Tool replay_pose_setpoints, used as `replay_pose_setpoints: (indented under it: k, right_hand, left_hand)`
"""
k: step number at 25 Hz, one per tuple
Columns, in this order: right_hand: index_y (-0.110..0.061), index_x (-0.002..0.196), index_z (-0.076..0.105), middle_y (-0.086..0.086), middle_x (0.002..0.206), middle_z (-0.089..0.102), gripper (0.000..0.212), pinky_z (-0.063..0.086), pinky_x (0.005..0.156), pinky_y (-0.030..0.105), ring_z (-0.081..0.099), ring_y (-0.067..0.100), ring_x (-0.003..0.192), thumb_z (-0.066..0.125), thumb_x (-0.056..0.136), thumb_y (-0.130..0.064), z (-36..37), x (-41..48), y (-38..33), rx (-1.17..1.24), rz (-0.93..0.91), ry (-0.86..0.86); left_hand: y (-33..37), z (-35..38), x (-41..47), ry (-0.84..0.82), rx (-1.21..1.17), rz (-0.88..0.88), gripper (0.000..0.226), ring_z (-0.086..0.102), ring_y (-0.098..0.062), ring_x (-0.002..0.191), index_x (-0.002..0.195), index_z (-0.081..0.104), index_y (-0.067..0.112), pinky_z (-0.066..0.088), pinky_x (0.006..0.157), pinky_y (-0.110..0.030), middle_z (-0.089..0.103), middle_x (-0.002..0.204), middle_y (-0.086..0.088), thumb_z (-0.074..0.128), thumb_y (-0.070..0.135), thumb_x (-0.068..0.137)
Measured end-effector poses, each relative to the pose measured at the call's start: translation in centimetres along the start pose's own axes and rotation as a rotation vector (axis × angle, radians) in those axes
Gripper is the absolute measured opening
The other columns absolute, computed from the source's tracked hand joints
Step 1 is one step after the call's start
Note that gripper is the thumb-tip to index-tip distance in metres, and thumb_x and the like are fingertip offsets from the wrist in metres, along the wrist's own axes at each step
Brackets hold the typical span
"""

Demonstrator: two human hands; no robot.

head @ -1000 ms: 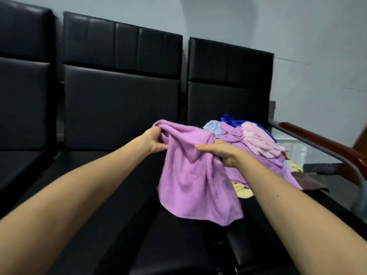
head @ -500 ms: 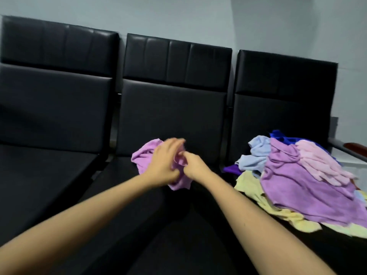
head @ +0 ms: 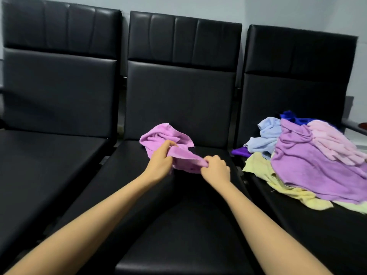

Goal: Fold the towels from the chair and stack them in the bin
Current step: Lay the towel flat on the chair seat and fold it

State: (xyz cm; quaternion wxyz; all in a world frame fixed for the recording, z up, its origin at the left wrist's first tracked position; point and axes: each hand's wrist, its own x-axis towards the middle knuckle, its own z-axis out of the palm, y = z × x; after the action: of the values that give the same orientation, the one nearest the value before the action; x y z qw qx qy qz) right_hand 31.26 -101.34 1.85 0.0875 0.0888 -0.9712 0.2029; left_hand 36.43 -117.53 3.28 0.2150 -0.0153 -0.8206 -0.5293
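A crumpled lilac towel (head: 166, 135) is held at the rear of the middle chair (head: 178, 96) seat, near the backrest. One edge is drawn taut between the hands, its long axis sloping from upper left to lower right, and the bunched remainder points toward the backrest. That edge is pinched by curled fingers of the left hand (head: 159, 162) and the right hand (head: 215, 168). A pile of towels (head: 309, 161) is heaped just right of the middle chair.
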Motion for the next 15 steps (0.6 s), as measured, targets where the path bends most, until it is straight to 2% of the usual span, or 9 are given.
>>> replay_pose_setpoints:
  k: [2, 4, 6, 8, 9, 10, 12, 14, 15]
  right_hand:
    - [-0.019, 0.105, 0.060, 0.009, 0.116, 0.056, 0.025, 0.037, 0.096, 0.039, 0.050, 0.033, 0.112, 0.043, 0.087, -0.013, -0.5, 0.4, -0.2, 0.234, 0.149, 0.061]
    - [-0.018, 0.092, 0.056, 0.006, 0.103, 0.058, 0.015, 0.040, 0.091, 0.037, 0.054, 0.030, 0.102, 0.043, 0.087, -0.012, -0.8, 1.0, -0.5, 0.456, 0.215, 0.100]
    - [-0.016, 0.078, 0.046, 0.005, 0.089, 0.054, 0.012, 0.039, 0.077, 0.032, 0.051, 0.026, 0.088, 0.044, 0.087, -0.008, -1.2, 1.5, -0.4, 0.609, 0.223, 0.152]
    - [-0.017, 0.071, 0.039, 0.001, 0.073, 0.047, 0.019, 0.034, 0.064, 0.031, 0.046, 0.023, 0.078, 0.047, 0.084, -0.005, -1.1, 1.6, 0.1, 0.688, 0.171, 0.178]
    - [-0.018, 0.068, 0.037, -0.001, 0.068, 0.044, 0.021, 0.032, 0.061, 0.031, 0.045, 0.022, 0.075, 0.049, 0.082, -0.007, -1.1, 1.5, 0.2, 0.679, 0.133, 0.161]
    - [-0.019, 0.069, 0.039, -0.003, 0.068, 0.045, 0.019, 0.033, 0.060, 0.032, 0.045, 0.023, 0.073, 0.053, 0.080, -0.011, -1.3, 1.5, 0.3, 0.599, 0.075, 0.121]
    - [-0.024, 0.082, 0.053, -0.004, 0.080, 0.058, 0.011, 0.038, 0.067, 0.030, 0.054, 0.022, 0.079, 0.062, 0.078, -0.029, -1.9, 1.2, 0.2, 0.223, -0.033, -0.063]
    - [-0.027, 0.096, 0.063, -0.003, 0.098, 0.064, 0.021, 0.041, 0.075, 0.028, 0.061, 0.023, 0.094, 0.064, 0.077, -0.035, -1.7, 0.8, 0.4, -0.182, -0.104, -0.212]
    - [-0.026, 0.096, 0.067, -0.002, 0.101, 0.066, 0.020, 0.042, 0.076, 0.027, 0.062, 0.023, 0.099, 0.062, 0.077, -0.030, -1.3, 0.8, 0.6, -0.273, -0.121, -0.241]
  left_hand:
    - [0.5, -1.1, 0.1, 0.042, 0.086, 0.064, 0.037, 0.052, -0.001, 0.070, 0.094, 0.054, 0.022, 0.039, 0.057, -0.007, 0.058, 0.080, 0.009, 0.039, -0.010, 0.081]
    - [0.4, -2.4, 0.4, 0.045, 0.197, 0.108, 0.029, 0.051, -0.001, 0.073, 0.087, 0.056, 0.021, 0.036, 0.062, -0.008, 0.058, 0.080, 0.009, 0.044, -0.005, 0.084]
    - [0.2, -4.4, 1.0, -0.094, 0.426, 0.114, 0.018, 0.048, -0.005, 0.065, 0.073, 0.052, 0.024, 0.035, 0.060, -0.018, 0.054, 0.070, 0.010, 0.059, 0.012, 0.085]
    - [-0.4, -6.0, 1.2, -0.274, 0.804, 0.056, 0.036, 0.044, -0.009, 0.060, 0.059, 0.039, 0.026, 0.032, 0.055, -0.024, 0.045, 0.061, 0.011, 0.068, 0.033, 0.080]
    - [-0.6, -6.8, 1.2, -0.305, 0.934, 0.026, 0.037, 0.045, -0.014, 0.063, 0.057, 0.037, 0.024, 0.032, 0.055, -0.027, 0.045, 0.061, 0.008, 0.064, 0.032, 0.080]
    - [-0.8, -7.4, 1.1, -0.282, 0.950, 0.017, 0.029, 0.047, -0.019, 0.067, 0.057, 0.039, 0.022, 0.032, 0.056, -0.028, 0.048, 0.063, 0.006, 0.057, 0.025, 0.080]
    - [-1.3, -8.6, 1.3, -0.149, 0.704, 0.024, 0.012, 0.053, -0.024, 0.073, 0.066, 0.054, 0.016, 0.036, 0.058, -0.028, 0.056, 0.071, -0.001, 0.043, 0.017, 0.073]
    - [-1.2, -9.4, 1.6, -0.002, 0.427, -0.031, 0.019, 0.056, -0.022, 0.077, 0.082, 0.060, 0.003, 0.040, 0.062, -0.024, 0.060, 0.079, -0.006, 0.041, 0.006, 0.080]
    - [-1.3, -9.8, 1.7, 0.055, 0.299, -0.060, 0.018, 0.055, -0.018, 0.074, 0.085, 0.059, 0.001, 0.040, 0.062, -0.024, 0.060, 0.078, -0.006, 0.041, -0.002, 0.083]
